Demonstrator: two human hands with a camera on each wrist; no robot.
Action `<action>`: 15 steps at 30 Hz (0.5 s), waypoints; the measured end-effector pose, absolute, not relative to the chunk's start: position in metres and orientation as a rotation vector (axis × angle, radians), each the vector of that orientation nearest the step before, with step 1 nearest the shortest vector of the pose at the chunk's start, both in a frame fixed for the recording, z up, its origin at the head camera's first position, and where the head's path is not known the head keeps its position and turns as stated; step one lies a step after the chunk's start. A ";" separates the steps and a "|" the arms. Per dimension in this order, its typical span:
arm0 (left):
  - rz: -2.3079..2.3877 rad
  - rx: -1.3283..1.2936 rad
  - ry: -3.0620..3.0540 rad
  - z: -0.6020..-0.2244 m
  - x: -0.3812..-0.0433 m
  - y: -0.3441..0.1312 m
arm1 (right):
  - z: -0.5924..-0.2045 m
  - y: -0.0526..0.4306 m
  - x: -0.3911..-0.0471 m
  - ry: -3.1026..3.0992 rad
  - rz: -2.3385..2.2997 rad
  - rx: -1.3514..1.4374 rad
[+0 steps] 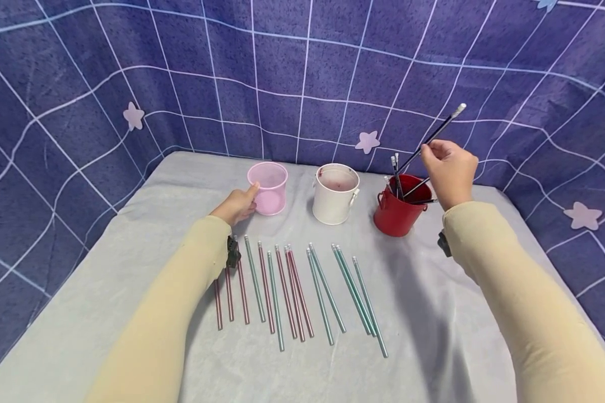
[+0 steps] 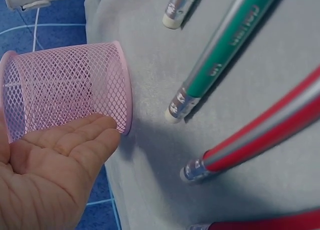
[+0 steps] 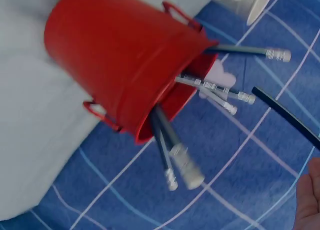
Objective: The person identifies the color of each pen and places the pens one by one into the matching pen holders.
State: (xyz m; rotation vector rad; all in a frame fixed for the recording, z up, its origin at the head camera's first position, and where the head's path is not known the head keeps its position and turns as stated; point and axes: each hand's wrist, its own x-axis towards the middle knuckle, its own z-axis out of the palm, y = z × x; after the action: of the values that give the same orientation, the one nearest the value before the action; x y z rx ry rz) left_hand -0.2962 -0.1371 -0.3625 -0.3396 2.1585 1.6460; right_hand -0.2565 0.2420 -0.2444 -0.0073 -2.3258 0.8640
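My right hand (image 1: 451, 170) pinches a black pencil (image 1: 436, 134) slanted above a red bucket (image 1: 398, 215), eraser end up and to the right. The bucket holds several dark pencils (image 1: 396, 173). The right wrist view shows the red bucket (image 3: 115, 60), its pencils' eraser ends (image 3: 182, 167), the held black pencil (image 3: 285, 115) and an edge of my right hand (image 3: 310, 200). My left hand (image 1: 238, 204) rests against the left side of a pink mesh cup (image 1: 269, 187). Seen from the left wrist, straight fingers (image 2: 85, 135) touch the pink cup (image 2: 65, 85) near its base.
A white bucket (image 1: 335, 196) stands between the pink cup and the red bucket. A row of several red and green pencils (image 1: 292, 291) lies on the grey cloth-covered table (image 1: 433, 313) in front of the containers. A blue grid-patterned cloth (image 1: 302, 73) walls in the back and sides.
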 end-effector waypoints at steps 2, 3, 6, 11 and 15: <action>1.644 -0.343 2.159 -0.362 -0.296 -0.137 | -0.244 0.249 -0.258 -2.309 0.853 -0.017; 1.642 -0.341 2.160 -0.362 -0.296 -0.137 | -0.243 0.252 -0.258 -2.299 0.849 -0.022; 1.635 -0.336 2.162 -0.362 -0.297 -0.138 | -0.243 0.262 -0.260 -2.277 0.823 -0.040; 1.625 -0.335 2.164 -0.363 -0.298 -0.138 | -0.245 0.282 -0.260 -2.262 0.782 -0.092; 1.620 -0.330 2.163 -0.363 -0.298 -0.139 | -0.247 0.297 -0.259 -2.273 0.753 -0.140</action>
State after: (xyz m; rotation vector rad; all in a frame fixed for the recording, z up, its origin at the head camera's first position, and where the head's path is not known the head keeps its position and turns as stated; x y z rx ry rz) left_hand -0.2983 -0.1389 -0.3628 -0.3305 2.1630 1.6200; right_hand -0.2586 0.2969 -0.2470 -0.1397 -2.2731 0.7530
